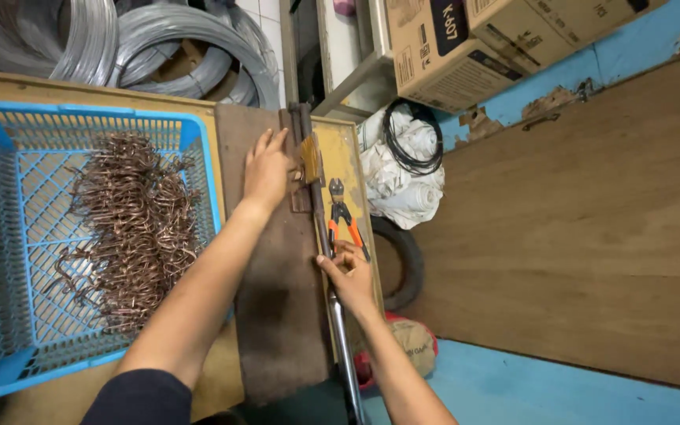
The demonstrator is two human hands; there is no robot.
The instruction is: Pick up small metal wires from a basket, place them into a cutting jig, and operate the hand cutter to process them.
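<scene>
My left hand [267, 169] lies flat, fingers apart, on the dark metal plate [273, 315] beside the jig head [306, 161] at the far end of a long lever bar [322, 228]. My right hand [348, 275] grips that bar halfway along its length, where it turns into a shiny steel handle [344, 346]. Orange-handled cutting pliers [341, 216] lie on the yellow bench just beyond my right hand. A blue plastic basket [198, 138] to the left holds a heap of bent copper-coloured wire pieces [135, 228].
Coils of grey steel wire [159, 47] stand behind the bench. Cardboard boxes [466, 39], a white sack with a black cable loop [411, 149], a black tyre [407, 264] and a large brown board [592, 228] lie to the right.
</scene>
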